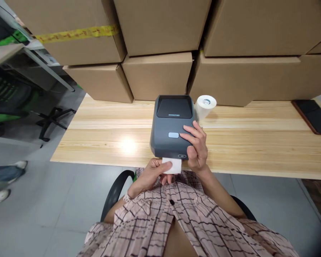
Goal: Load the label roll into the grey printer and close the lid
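A dark grey label printer (pixel 164 125) stands at the front edge of the wooden table, its lid down. From its front slot sticks a short white paper label (pixel 176 167). My left hand (pixel 152 175) pinches this label, thumb on top and fingers beneath. My right hand (pixel 198 146) rests on the printer's right front side, fingers spread over the top near the light-blue button (pixel 173 135). Nothing shows between the right fingers. Behind the printer's right side a white label roll (pixel 203 109) stands on end.
Stacked cardboard boxes (pixel 157 76) line the back of the wooden table (pixel 251 139). A phone (pixel 314 116) lies at the far right, with a fingertip at the edge below it. To the left are an office chair (pixel 13 92) and another person's legs (pixel 8 175).
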A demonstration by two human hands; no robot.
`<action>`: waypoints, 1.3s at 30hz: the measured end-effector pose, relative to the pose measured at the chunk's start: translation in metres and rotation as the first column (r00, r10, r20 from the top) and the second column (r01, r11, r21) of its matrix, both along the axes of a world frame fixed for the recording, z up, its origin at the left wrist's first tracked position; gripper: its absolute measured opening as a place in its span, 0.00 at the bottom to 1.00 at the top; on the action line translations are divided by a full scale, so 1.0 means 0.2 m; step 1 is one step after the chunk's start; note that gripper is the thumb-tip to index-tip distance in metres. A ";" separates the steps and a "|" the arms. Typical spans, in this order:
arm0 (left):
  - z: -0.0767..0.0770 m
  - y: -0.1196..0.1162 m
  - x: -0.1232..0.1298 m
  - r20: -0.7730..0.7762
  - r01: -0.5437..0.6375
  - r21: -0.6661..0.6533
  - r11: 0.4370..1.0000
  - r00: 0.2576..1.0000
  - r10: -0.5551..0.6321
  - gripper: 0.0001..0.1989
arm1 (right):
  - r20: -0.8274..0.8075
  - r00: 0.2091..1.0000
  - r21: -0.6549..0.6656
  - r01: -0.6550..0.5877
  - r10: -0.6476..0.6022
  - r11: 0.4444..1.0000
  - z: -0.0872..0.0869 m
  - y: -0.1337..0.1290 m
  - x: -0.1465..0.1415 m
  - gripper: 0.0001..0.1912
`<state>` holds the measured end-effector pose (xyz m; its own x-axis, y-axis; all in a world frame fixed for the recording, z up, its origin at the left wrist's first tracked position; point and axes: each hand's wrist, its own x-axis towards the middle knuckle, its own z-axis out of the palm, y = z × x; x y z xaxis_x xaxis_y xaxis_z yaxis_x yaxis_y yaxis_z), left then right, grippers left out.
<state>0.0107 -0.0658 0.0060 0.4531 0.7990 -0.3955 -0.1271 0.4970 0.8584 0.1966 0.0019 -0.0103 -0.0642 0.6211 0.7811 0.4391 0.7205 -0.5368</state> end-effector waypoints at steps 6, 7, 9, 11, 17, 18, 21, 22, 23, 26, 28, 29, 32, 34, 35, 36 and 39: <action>0.01 0.02 -0.03 -0.273 0.012 0.191 0.981 0.961 0.041 0.30 | 0.176 0.981 -0.033 0.086 -0.079 0.996 0.12 -0.04 0.03 0.18; 0.01 0.02 -0.04 -0.302 0.027 0.223 0.974 0.952 0.043 0.30 | 0.224 0.971 -0.017 0.087 -0.081 0.996 0.15 -0.04 0.04 0.18; 0.01 0.02 -0.07 -0.323 0.044 0.273 0.961 0.945 0.048 0.31 | 0.308 0.950 0.028 0.047 -0.053 0.998 0.22 -0.05 0.06 0.18; 0.01 0.03 -0.11 -0.305 0.025 0.311 0.950 0.949 0.074 0.33 | 0.381 0.924 0.049 -0.013 -0.006 0.999 0.28 -0.05 0.06 0.17; 0.05 0.07 -0.25 -0.282 -0.334 0.403 0.852 0.840 0.463 0.29 | 0.457 0.888 0.082 -0.098 0.050 0.992 0.34 0.00 0.02 0.10; 0.05 0.08 -0.26 -0.267 -0.387 0.451 0.805 0.802 0.535 0.28 | 0.438 0.897 0.072 -0.110 0.068 0.991 0.33 0.01 0.01 0.09; 0.06 0.12 -0.25 -0.170 -0.479 0.595 0.646 0.711 0.683 0.20 | 0.272 0.957 -0.018 -0.103 0.104 0.994 0.26 0.01 0.04 0.11; 0.07 0.14 -0.23 -0.138 -0.483 0.629 0.609 0.702 0.699 0.18 | 0.190 0.978 -0.040 -0.082 0.088 0.996 0.23 0.01 0.06 0.14; 0.07 0.15 -0.21 -0.116 -0.474 0.655 0.589 0.707 0.698 0.18 | 0.109 0.992 -0.055 -0.050 0.056 0.997 0.20 0.00 0.08 0.18; 0.09 0.18 -0.16 -0.096 -0.392 0.686 0.613 0.787 0.609 0.25 | -0.028 0.999 -0.107 0.013 -0.016 0.994 0.14 0.00 0.13 0.28; 0.13 0.23 -0.15 -0.085 -0.342 0.696 0.631 0.833 0.546 0.28 | -0.011 1.000 -0.168 -0.022 0.021 0.986 0.15 0.02 0.14 0.34; 0.15 0.27 -0.16 -0.069 -0.333 0.710 0.620 0.844 0.533 0.28 | 0.013 0.999 -0.189 -0.047 0.051 0.981 0.17 0.04 0.14 0.37; 0.21 0.44 -0.18 0.027 -0.364 0.767 0.528 0.841 0.540 0.27 | 0.099 0.991 -0.172 -0.071 0.089 0.983 0.26 0.17 0.13 0.42; 0.23 0.57 -0.20 0.078 -0.410 0.766 0.495 0.824 0.562 0.27 | 0.149 0.987 -0.119 -0.050 0.068 0.992 0.34 0.29 0.12 0.40; 0.23 0.63 -0.21 0.068 -0.414 0.754 0.509 0.821 0.567 0.27 | 0.166 0.985 -0.093 -0.032 0.048 0.995 0.37 0.36 0.12 0.38; 0.23 0.68 -0.21 0.037 -0.405 0.741 0.535 0.821 0.570 0.27 | 0.174 0.984 -0.071 -0.011 0.023 0.997 0.41 0.44 0.11 0.36; 0.17 0.79 -0.20 -0.123 -0.288 0.661 0.693 0.869 0.479 0.39 | 0.161 0.986 -0.037 0.054 -0.048 0.998 0.49 0.67 0.10 0.34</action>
<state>-0.0298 0.0916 0.0397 0.0052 0.9836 0.1801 0.0917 -0.1798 0.9794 0.2161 0.1367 0.0887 -0.1535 0.6580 0.7372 0.5570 0.6738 -0.4855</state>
